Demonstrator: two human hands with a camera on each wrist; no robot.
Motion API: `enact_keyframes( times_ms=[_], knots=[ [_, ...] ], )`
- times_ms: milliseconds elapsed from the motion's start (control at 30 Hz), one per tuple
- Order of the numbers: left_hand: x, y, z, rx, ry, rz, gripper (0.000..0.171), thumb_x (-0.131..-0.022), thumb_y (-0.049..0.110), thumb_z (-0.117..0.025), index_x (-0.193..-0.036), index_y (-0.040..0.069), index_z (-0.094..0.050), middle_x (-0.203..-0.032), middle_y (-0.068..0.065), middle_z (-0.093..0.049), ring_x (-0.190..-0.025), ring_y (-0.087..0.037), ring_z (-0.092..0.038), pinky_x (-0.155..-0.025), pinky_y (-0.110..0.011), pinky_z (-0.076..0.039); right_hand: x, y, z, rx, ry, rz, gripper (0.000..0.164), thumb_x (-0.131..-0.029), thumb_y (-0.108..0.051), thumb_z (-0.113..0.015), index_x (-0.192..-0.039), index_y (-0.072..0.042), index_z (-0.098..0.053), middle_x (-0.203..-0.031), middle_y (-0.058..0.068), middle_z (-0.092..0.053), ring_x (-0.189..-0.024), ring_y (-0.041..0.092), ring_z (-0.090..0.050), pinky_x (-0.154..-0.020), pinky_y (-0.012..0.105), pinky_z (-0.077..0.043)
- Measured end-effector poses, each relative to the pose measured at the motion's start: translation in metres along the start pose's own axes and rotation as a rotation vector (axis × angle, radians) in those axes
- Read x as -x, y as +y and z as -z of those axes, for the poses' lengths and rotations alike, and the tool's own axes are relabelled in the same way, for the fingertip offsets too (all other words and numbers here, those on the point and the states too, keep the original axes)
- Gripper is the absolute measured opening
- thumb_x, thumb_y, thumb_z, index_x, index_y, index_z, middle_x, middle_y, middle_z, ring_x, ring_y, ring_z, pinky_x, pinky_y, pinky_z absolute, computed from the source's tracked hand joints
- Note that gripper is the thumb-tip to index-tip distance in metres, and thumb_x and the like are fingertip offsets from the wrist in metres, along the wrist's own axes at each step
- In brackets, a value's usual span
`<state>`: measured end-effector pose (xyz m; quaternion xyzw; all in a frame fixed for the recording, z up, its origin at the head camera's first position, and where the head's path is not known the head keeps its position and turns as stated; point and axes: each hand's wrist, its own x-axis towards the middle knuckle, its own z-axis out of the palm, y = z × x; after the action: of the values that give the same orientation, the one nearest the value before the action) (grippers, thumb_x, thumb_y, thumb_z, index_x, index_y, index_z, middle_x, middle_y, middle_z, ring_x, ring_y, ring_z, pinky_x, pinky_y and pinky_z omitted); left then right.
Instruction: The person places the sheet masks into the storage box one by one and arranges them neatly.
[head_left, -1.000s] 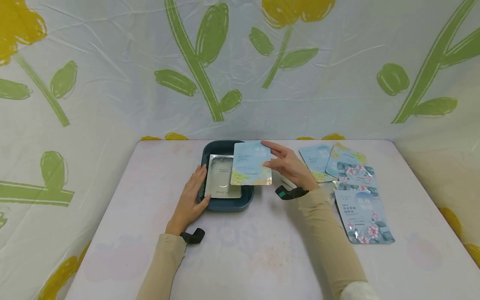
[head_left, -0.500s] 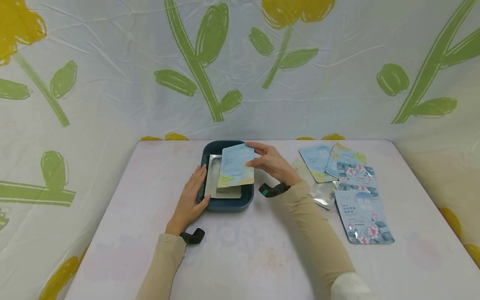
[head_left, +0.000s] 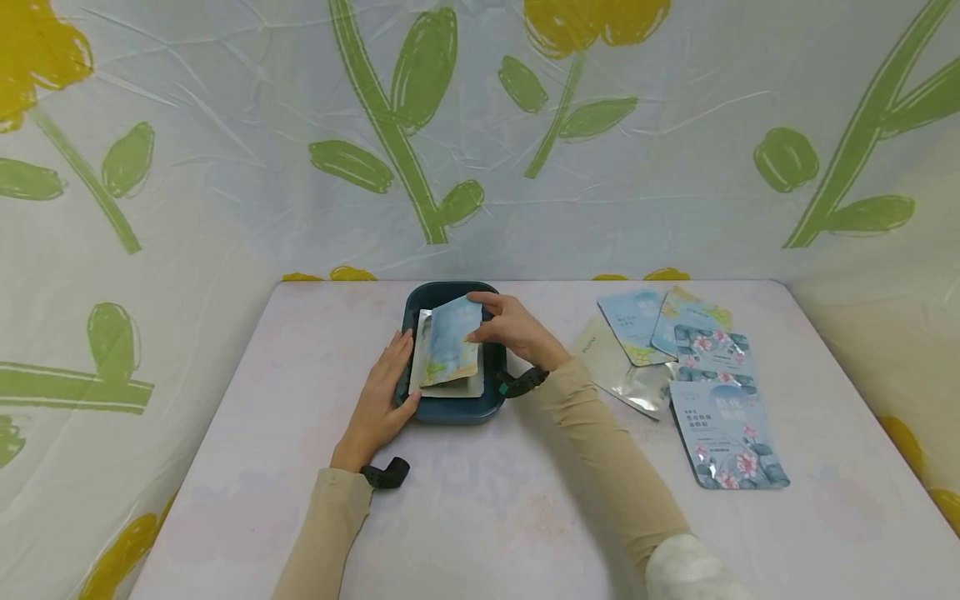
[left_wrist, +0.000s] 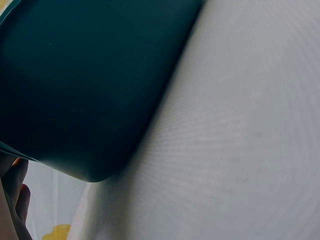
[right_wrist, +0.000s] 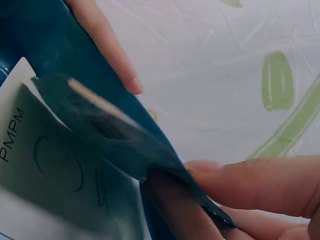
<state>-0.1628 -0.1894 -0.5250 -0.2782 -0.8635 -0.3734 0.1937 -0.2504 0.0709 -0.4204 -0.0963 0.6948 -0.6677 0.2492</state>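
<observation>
Left hand (head_left: 378,412) rested against the left wall of a blue tray (head_left: 457,411), fingers straight and thumb apart, as the right hand (head_left: 519,329) pinched a blue sachet (head_left: 453,340) near its far right corner between thumb and fingers. Tilted, it hung over a silver sachet (right_wrist: 60,165) lying in the tray; from where I stood, I could not tell whether the two touched. On the right of the pale table (head_left: 480,525), two blue-and-yellow sachets (head_left: 628,321) overlapped at the far side, another silver sachet (head_left: 636,383) lay partly beneath, and two flowered sachets (head_left: 727,433) lay nearer.
</observation>
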Motion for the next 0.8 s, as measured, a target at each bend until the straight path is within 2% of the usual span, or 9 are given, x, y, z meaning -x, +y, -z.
enact_keyframes(
  times_ms=[67,133,167,267,367,467,567,667,800],
  knots=[
    [0.0,0.0,0.0,-0.001,0.0,0.004,0.075,-0.098,0.047,-0.048,-0.155,0.002,-0.03,-0.163,-0.009,-0.025,-0.151,-0.029,-0.016,-0.12,-0.047,-0.014,-0.002,0.002,-0.002,0.012,-0.009,-0.003,0.08,-0.081,0.013,-0.066,-0.153,-0.004,-0.036,-0.162,0.014,-0.019,-0.147,0.028,-0.025,-0.084,0.029,-0.051],
    [0.0,0.0,0.0,-0.004,0.001,0.001,0.077,-0.099,0.053,-0.044,-0.154,0.001,-0.03,-0.163,-0.009,-0.025,-0.151,-0.029,-0.016,-0.12,-0.049,-0.015,-0.002,0.003,-0.004,0.027,-0.015,-0.015,0.08,-0.081,0.013,-0.066,-0.153,-0.004,-0.036,-0.162,0.013,-0.019,-0.148,0.026,-0.022,-0.089,0.032,-0.049],
    [0.0,0.0,0.0,-0.003,0.002,-0.002,0.077,-0.099,0.053,-0.043,-0.154,0.0,-0.031,-0.163,-0.009,-0.025,-0.151,-0.029,-0.016,-0.12,-0.05,-0.015,-0.002,0.003,-0.004,0.027,-0.022,-0.022,0.08,-0.082,0.012,-0.066,-0.153,-0.004,-0.035,-0.162,0.014,-0.019,-0.146,0.028,-0.025,-0.093,0.035,-0.049],
    [0.0,-0.001,0.0,0.002,0.004,-0.014,0.075,-0.098,0.046,-0.048,-0.154,0.0,-0.031,-0.163,-0.01,-0.025,-0.151,-0.03,-0.016,-0.118,-0.054,-0.016,-0.002,0.004,-0.005,0.019,-0.033,-0.048,0.078,-0.085,0.008,-0.066,-0.154,-0.003,-0.032,-0.161,0.017,-0.018,-0.143,0.03,-0.032,-0.104,0.043,-0.042],
    [0.0,-0.001,-0.001,0.002,0.006,-0.018,0.074,-0.095,0.038,-0.052,-0.156,0.003,-0.029,-0.162,-0.01,-0.026,-0.15,-0.03,-0.017,-0.119,-0.053,-0.016,-0.002,0.004,-0.006,-0.009,-0.049,-0.07,0.072,-0.092,-0.001,-0.064,-0.155,-0.002,-0.028,-0.16,0.018,-0.02,-0.139,0.031,-0.037,-0.111,0.047,-0.035],
    [0.0,0.0,-0.001,0.002,0.007,-0.016,0.074,-0.095,0.039,-0.052,-0.157,0.007,-0.027,-0.162,-0.01,-0.026,-0.15,-0.031,-0.017,-0.119,-0.052,-0.016,-0.002,0.005,-0.007,-0.026,-0.057,-0.09,0.068,-0.097,-0.011,-0.061,-0.155,-0.002,-0.026,-0.16,0.016,-0.022,-0.142,0.029,-0.034,-0.115,0.047,-0.03],
    [0.0,0.001,-0.001,-0.005,0.008,-0.013,0.074,-0.098,0.048,-0.047,-0.157,0.008,-0.026,-0.162,-0.01,-0.026,-0.15,-0.031,-0.018,-0.118,-0.055,-0.017,-0.002,0.005,-0.009,-0.025,-0.048,-0.122,0.069,-0.1,-0.019,-0.059,-0.156,-0.003,-0.023,-0.161,0.015,-0.02,-0.146,0.028,-0.026,-0.116,0.048,-0.027],
    [0.0,0.001,0.0,-0.011,0.005,-0.005,0.077,-0.099,0.055,-0.041,-0.157,0.006,-0.028,-0.163,-0.009,-0.025,-0.15,-0.031,-0.017,-0.116,-0.058,-0.019,-0.002,0.005,-0.012,-0.02,-0.024,-0.154,0.07,-0.1,-0.022,-0.059,-0.157,-0.006,-0.022,-0.162,0.012,-0.017,-0.149,0.027,-0.02,-0.118,0.049,-0.023],
    [-0.001,0.002,0.0,-0.008,0.006,0.0,0.077,-0.099,0.052,-0.043,-0.154,0.0,-0.031,-0.163,-0.009,-0.025,-0.15,-0.03,-0.017,-0.117,-0.057,-0.018,-0.001,0.004,-0.015,-0.053,-0.012,-0.172,0.072,-0.1,-0.022,-0.059,-0.158,-0.007,-0.019,-0.163,0.011,-0.013,-0.15,0.028,-0.015,-0.119,0.051,-0.017]
  ],
)
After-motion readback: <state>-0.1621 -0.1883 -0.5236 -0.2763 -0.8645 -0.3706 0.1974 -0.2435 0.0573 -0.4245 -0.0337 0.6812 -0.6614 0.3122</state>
